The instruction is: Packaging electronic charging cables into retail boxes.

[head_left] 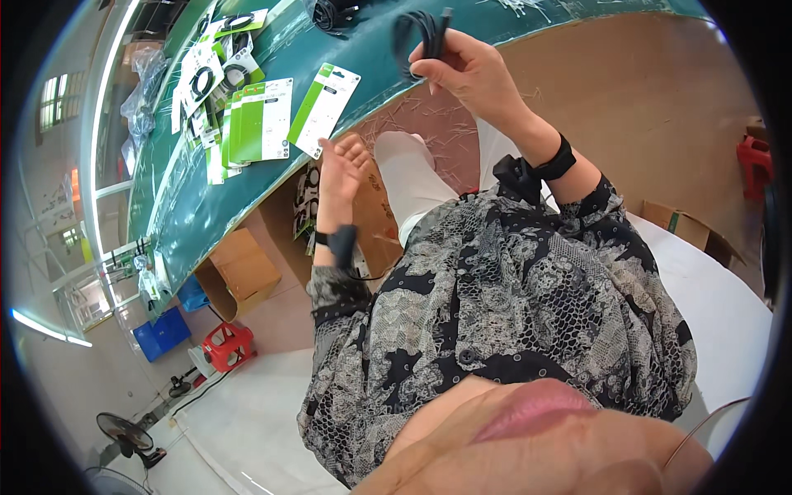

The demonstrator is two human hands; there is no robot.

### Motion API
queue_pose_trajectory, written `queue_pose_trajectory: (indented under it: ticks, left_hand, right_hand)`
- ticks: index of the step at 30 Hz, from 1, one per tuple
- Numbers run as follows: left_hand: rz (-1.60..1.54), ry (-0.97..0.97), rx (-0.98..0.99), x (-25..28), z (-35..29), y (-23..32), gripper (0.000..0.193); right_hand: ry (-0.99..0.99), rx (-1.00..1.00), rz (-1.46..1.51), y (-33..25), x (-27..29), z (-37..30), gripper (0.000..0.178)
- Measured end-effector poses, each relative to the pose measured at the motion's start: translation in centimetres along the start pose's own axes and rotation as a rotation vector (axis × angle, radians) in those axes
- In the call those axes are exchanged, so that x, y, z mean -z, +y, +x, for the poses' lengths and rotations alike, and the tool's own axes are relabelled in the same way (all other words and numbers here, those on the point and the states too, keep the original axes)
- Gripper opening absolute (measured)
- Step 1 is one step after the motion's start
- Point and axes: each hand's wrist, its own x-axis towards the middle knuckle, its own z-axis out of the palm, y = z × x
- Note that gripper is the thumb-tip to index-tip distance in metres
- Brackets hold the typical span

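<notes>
My right hand (469, 74), raised at the table's front edge, pinches a coiled black cable (417, 41) between thumb and fingers. One plug end of the cable points up beside the fingertips. Lower and to the left is my left hand (342, 169), palm up with its fingers curled. Its thumb lies on the lower corner of a green and white packaging card (323, 111), which reaches over the table edge. Left of that card, a fanned stack of similar cards (262, 122) rests on the green table (264, 190).
Packed cards with black cables (216, 70) lie heaped on the table's left side. Another black cable bundle (330, 15) sits at the far edge of view. Below the table stand cardboard boxes (241, 268); a red stool (228, 346) and a blue box (162, 334) are farther left.
</notes>
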Motion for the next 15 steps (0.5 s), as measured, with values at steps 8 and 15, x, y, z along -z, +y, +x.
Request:
queue_pose_trajectory:
  ticks: [8, 15]
  left_hand:
    - [-0.814, 0.380, 0.268, -1.3, 4.2, -0.2, 0.058]
    - [-0.666, 0.234, 0.208, 0.6, 3.0, -1.4, 0.038]
  right_hand:
    - [-0.027, 0.199, -0.448, 0.5, 0.1, 0.9, 0.034]
    - [-0.007, 0.213, -0.510, 1.2, 0.2, 0.8, 0.030]
